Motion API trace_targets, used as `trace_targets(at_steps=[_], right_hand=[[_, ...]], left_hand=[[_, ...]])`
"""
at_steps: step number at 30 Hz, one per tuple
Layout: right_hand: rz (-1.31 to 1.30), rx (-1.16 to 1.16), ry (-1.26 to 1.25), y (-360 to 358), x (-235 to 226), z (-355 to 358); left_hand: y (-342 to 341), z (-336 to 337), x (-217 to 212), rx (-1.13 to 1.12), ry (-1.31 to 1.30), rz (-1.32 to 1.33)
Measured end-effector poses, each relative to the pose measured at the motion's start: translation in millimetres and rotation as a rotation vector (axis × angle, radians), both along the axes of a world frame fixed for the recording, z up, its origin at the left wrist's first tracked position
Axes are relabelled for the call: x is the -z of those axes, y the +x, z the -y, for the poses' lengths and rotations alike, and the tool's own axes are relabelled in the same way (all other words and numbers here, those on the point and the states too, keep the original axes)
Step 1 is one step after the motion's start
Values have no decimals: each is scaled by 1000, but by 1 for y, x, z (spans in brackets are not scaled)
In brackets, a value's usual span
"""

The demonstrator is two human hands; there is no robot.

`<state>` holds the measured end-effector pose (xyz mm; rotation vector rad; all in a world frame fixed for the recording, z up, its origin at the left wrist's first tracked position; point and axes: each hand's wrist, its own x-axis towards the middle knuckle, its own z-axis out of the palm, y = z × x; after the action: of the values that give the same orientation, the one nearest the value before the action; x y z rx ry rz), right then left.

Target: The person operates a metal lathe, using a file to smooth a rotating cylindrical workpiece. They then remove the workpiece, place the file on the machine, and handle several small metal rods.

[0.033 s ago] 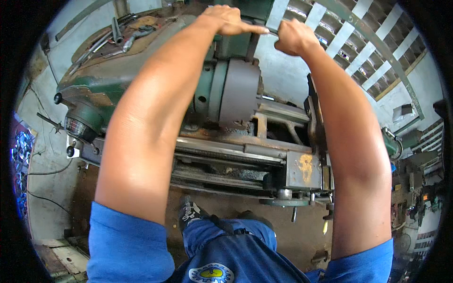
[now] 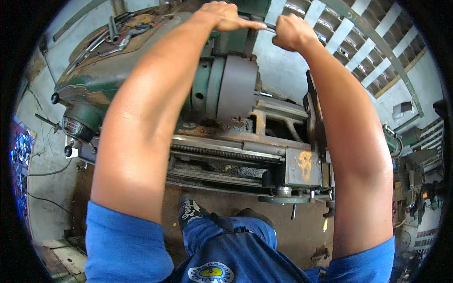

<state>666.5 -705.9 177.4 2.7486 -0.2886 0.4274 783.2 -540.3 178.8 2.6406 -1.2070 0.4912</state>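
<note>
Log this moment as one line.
left hand: thumb extended toward dark metal bar, grip unclear | right hand: closed on bar | nearer body: grey cylindrical lathe chuck | upper left: grey metal tools

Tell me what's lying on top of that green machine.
Metal tools lie on the green machine, toward its left end. The left forearm covers part of the top; anything there is hidden.

- Slim metal bar (image 2: 270,27): dark grey
- Cylindrical metal lathe chuck (image 2: 239,87): dull grey-brown
- Box-shaped metal carriage front (image 2: 292,177): grey, an irregular yellow patch (image 2: 305,164)
- Short-sleeved cloth shirt (image 2: 245,259): plain blue; gear-rimmed round badge (image 2: 211,272) in white, blue, yellow
- Small round lever knob (image 2: 55,98): black
- Slim hanging handle (image 2: 325,224): yellow
</note>
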Motion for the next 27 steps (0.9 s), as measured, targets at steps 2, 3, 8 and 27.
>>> trace_targets(at_steps=[2, 3, 8, 27], right_hand=[[19, 9, -59, 17, 3, 17], [38, 32, -73, 29, 9, 26], [-38, -112, -303, 103, 3, 36], [-375, -505, 349, 89, -28, -2]], left_hand=[[-18, -12, -12, -75, 116, -118], [-18, -14, -8, -112, 128, -160], [-60, -21, 11, -182, -4, -21], [-48, 56, 90, 229, -1145, -828]])
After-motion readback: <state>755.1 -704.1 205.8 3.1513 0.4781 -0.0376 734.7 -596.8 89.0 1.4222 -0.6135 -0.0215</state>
